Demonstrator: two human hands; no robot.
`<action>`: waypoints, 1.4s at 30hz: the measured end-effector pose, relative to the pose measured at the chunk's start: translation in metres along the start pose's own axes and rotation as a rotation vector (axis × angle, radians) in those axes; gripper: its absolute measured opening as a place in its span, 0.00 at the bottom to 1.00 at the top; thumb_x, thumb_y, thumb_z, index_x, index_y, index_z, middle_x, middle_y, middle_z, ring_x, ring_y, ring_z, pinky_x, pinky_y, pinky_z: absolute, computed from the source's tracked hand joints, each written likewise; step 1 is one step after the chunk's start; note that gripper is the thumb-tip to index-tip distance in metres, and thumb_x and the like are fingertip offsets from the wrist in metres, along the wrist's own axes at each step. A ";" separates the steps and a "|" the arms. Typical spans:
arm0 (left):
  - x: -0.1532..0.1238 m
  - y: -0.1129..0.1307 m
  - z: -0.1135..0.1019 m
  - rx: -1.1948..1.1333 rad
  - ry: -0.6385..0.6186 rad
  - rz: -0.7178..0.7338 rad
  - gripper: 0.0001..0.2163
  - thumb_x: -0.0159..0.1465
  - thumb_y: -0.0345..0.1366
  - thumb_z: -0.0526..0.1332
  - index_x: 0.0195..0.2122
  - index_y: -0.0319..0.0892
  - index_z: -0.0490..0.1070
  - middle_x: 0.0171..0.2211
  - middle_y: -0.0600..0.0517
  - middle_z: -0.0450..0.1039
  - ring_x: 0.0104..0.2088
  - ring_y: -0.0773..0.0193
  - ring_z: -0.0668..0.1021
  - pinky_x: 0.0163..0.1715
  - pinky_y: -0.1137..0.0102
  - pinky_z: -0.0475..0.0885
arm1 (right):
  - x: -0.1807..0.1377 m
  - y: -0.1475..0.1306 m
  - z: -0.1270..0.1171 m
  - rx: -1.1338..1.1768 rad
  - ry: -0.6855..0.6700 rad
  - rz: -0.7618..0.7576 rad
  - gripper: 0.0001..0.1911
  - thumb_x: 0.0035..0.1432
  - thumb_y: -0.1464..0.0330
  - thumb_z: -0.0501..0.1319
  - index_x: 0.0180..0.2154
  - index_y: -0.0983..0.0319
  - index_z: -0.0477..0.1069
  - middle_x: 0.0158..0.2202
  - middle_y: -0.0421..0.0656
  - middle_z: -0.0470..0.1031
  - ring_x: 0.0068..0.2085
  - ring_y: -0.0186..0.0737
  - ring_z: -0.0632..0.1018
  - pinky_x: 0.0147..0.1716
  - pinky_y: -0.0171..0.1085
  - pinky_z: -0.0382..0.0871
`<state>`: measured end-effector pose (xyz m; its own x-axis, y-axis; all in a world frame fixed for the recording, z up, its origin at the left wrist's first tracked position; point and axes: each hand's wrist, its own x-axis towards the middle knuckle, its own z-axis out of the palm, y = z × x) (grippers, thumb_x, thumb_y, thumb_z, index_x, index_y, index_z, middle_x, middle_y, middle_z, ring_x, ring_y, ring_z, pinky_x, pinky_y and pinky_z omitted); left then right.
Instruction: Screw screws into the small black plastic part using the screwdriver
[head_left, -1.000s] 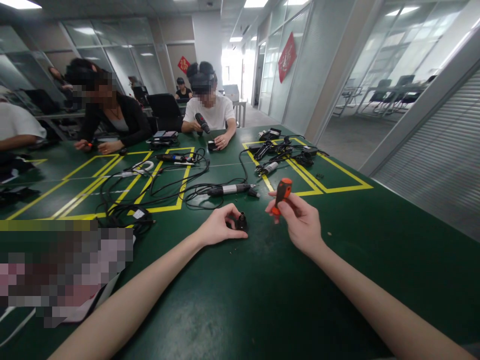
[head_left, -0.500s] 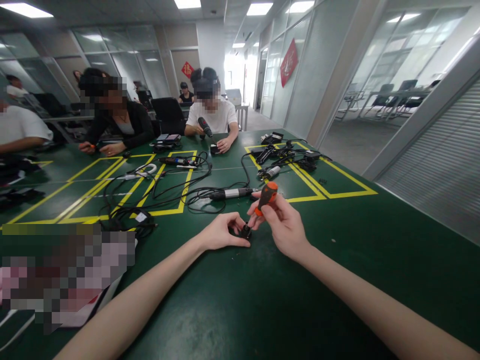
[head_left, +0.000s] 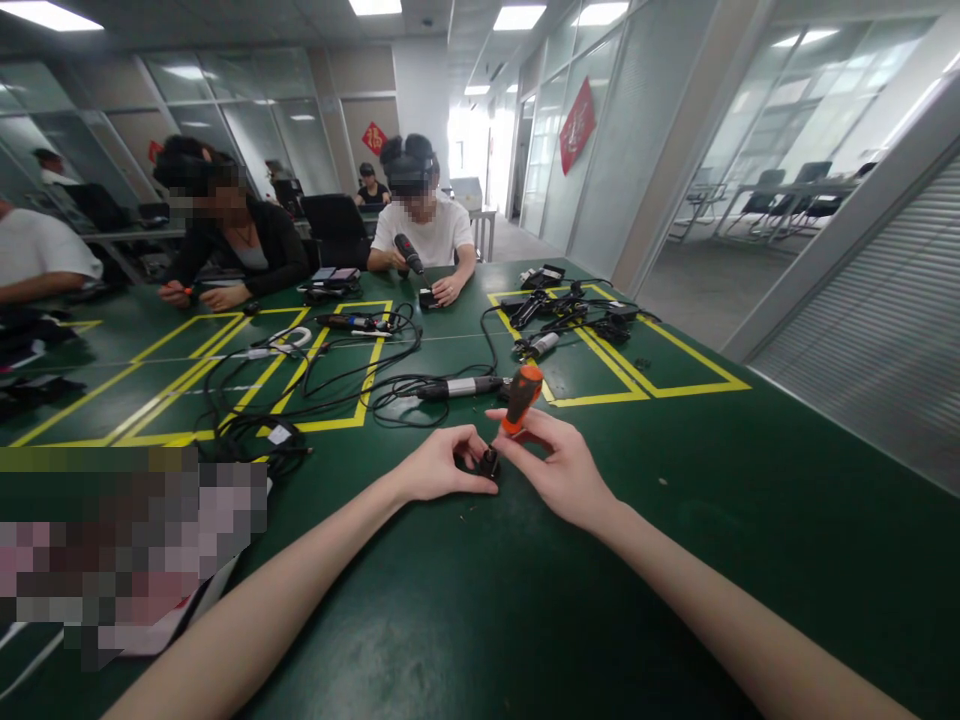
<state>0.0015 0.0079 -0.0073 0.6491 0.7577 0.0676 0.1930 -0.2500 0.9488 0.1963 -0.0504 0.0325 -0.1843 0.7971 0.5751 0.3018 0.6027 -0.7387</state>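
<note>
My left hand [head_left: 448, 464] is closed around a small black part [head_left: 489, 463], with thumb and fingers pinching its sides on the green table [head_left: 465, 600]. Between the fingers of my right hand [head_left: 553, 460] is a screwdriver [head_left: 523, 398] with a stubby orange and black handle. It tilts a little, handle end up, over the black part. The fingers hide its tip, so I cannot tell whether it touches the part.
Beyond my hands lies a grey and black corded tool [head_left: 465, 388]. Black cables [head_left: 307, 370] spread to the left, and dark tools [head_left: 536, 308] lie back right inside yellow tape. Across the table a person [head_left: 424, 235] holds a power driver [head_left: 409, 254].
My right hand has shifted slightly left and changed its hold, with the fingers now lower on the screwdriver. The left hand stays around the black part.
</note>
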 end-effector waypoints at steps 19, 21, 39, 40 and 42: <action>-0.001 0.000 -0.001 0.053 0.007 -0.003 0.19 0.47 0.39 0.78 0.34 0.39 0.72 0.32 0.54 0.74 0.32 0.66 0.72 0.35 0.70 0.69 | -0.002 0.000 0.009 0.332 0.054 0.233 0.14 0.55 0.64 0.70 0.43 0.59 0.75 0.33 0.41 0.81 0.35 0.41 0.82 0.39 0.41 0.79; -0.001 0.000 -0.002 0.055 0.007 -0.008 0.19 0.48 0.39 0.78 0.34 0.40 0.71 0.32 0.54 0.74 0.32 0.66 0.72 0.35 0.70 0.69 | -0.003 0.002 0.010 0.325 0.088 0.255 0.11 0.53 0.62 0.72 0.35 0.60 0.76 0.31 0.42 0.81 0.33 0.42 0.82 0.38 0.42 0.79; -0.002 0.003 0.000 0.030 0.014 -0.017 0.19 0.47 0.38 0.77 0.33 0.40 0.69 0.32 0.55 0.72 0.32 0.66 0.73 0.36 0.69 0.69 | -0.007 0.014 0.011 0.475 0.035 0.302 0.15 0.57 0.57 0.70 0.39 0.61 0.75 0.28 0.41 0.79 0.21 0.32 0.73 0.21 0.34 0.71; -0.002 0.003 0.000 0.031 0.018 -0.012 0.19 0.47 0.38 0.78 0.33 0.40 0.69 0.32 0.55 0.71 0.32 0.67 0.73 0.36 0.69 0.69 | -0.006 0.015 0.012 0.496 0.019 0.306 0.16 0.57 0.56 0.69 0.38 0.62 0.75 0.26 0.40 0.77 0.20 0.32 0.73 0.21 0.34 0.71; -0.002 0.002 0.000 0.037 0.020 -0.005 0.19 0.48 0.39 0.78 0.33 0.40 0.69 0.33 0.55 0.72 0.32 0.67 0.73 0.36 0.70 0.69 | -0.006 0.014 0.012 0.508 0.005 0.303 0.17 0.58 0.54 0.69 0.37 0.62 0.74 0.24 0.38 0.75 0.20 0.32 0.74 0.21 0.34 0.72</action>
<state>0.0005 0.0061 -0.0053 0.6330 0.7710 0.0696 0.2238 -0.2683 0.9370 0.1904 -0.0462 0.0151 -0.1556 0.9369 0.3130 -0.1459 0.2916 -0.9453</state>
